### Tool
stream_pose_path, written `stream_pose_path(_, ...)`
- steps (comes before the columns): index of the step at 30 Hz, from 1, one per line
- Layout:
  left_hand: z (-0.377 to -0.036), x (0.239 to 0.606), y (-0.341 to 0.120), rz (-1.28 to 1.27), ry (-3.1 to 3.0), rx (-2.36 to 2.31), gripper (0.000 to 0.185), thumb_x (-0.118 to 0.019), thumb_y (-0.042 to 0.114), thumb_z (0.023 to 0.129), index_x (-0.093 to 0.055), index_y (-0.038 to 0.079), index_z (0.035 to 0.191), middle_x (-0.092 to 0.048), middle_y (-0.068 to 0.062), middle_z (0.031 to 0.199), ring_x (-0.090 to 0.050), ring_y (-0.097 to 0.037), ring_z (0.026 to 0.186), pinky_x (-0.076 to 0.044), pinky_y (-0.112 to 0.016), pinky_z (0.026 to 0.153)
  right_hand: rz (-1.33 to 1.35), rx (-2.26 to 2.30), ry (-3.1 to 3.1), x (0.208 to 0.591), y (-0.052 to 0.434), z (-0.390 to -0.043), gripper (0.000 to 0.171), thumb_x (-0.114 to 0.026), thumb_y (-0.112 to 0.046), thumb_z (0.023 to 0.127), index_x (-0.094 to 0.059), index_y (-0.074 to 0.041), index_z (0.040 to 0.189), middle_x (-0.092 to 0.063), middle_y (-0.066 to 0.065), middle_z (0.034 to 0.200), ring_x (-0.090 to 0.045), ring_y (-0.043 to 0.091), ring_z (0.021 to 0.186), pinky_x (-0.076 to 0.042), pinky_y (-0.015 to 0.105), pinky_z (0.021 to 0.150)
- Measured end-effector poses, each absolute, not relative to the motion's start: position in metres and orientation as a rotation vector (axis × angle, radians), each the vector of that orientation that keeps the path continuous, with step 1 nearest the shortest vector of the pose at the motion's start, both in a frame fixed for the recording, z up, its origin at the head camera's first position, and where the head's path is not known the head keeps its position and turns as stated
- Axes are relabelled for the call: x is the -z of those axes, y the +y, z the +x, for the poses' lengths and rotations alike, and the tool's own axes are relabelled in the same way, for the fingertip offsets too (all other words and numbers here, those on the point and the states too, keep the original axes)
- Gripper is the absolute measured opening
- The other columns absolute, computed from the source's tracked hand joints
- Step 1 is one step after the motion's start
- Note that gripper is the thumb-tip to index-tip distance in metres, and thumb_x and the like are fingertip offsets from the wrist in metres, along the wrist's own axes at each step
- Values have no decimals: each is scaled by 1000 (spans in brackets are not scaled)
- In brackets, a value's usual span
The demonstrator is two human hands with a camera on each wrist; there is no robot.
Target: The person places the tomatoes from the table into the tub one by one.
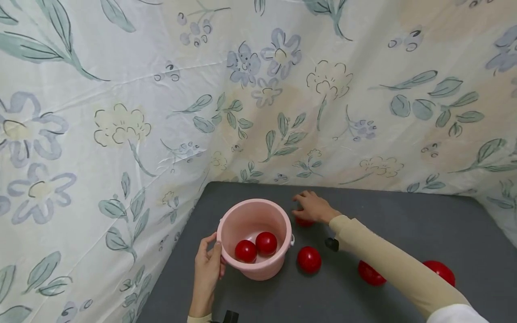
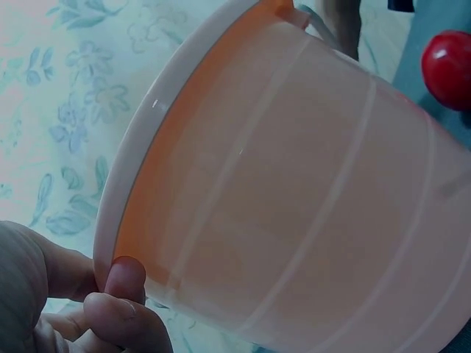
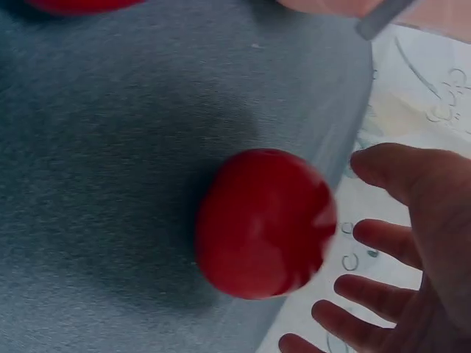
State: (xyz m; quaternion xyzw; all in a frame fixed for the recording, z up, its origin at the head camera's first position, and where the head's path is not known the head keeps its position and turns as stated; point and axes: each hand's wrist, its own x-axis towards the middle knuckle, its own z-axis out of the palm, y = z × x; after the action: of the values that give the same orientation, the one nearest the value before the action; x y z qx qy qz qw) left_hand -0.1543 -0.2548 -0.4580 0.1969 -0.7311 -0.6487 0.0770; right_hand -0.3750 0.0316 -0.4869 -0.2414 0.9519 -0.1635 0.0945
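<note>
While the left hand (image 1: 208, 264) pinches the bucket (image 1: 260, 270) at its rim (image 2: 147, 118), here's the right hand (image 1: 315, 207), fingers spread and not closed on anything, hovering at a ball (image 3: 265, 224) on the table (image 1: 323, 298), just right of the bucket as the head view has it. Look at that gloss! It's smooth and hard-looking, so I'd call it stiff, probably light, and liable to slip or roll if nudged off-centre. Best hold, for my money: fingertips and thumb round its widest part, from opposite sides, with only mild pressure. And the bucket? Thin plastic by the look of it, light, with a wall that may flex; the rim is the firm place to pinch, and that's where the left hand has it.

Now the count: one bucket, two hands, six red balls in sight. Two sit inside the bucket, one lies under the right hand, one nearer the wearer beside the bucket, and two more over by the right sleeve (image 1: 396, 260), each partly hidden by it.
</note>
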Motion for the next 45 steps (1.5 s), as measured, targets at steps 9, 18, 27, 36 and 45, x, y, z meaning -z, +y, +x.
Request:
stream_pose_path(9, -153, 458, -254, 587, -2205, 1922, 37, -51, 21, 106, -48, 13, 142, -56, -1, 63, -45, -10, 43, -37, -20, 43, -670, 392, 2695, 501, 36, -365, 56, -74, -34, 90, -56, -15, 140, -57, 18, 132, -58, 31, 109, -54, 55, 91)
stream_pose_path(18, -154, 456, -253, 559, -2202, 1925, 39, -51, 22, 106, -46, 11, 144, -55, -1, 63, -45, -10, 43, -37, -21, 43, -658, 349, 2721, 507, 38, -362, 60, -79, -28, 87, -53, -15, 139, -56, 15, 131, -54, 30, 113, -53, 55, 96)
stream_pose_path(27, -154, 457, -252, 554, -2194, 1926, 40, -51, 22, 106, -45, 11, 145, -54, -1, 62, -45, -10, 43, -37, -22, 43, -646, 431, 2683, 505, 42, -364, 59, -78, -30, 87, -53, -15, 138, -56, 14, 129, -55, 29, 112, -57, 49, 90)
stream_pose_path(36, -157, 458, -252, 567, -2193, 1941, 41, -50, 24, 107, -45, 12, 146, -55, -2, 64, -45, -11, 44, -38, -22, 44, -688, 504, 2714, 475, 47, -374, 61, -77, -30, 88, -51, -11, 139, -57, 16, 126, -59, 29, 108, -59, 45, 86)
stream_pose_path(45, -154, 457, -254, 561, -2204, 1919, 40, -50, 22, 106, -45, 11, 144, -54, 0, 63, -45, -10, 43, -38, -22, 44, -712, 549, 2780, 417, 47, -377, 66, -74, -31, 89, -46, -10, 145, -54, 18, 136, -58, 33, 115, -60, 44, 88)
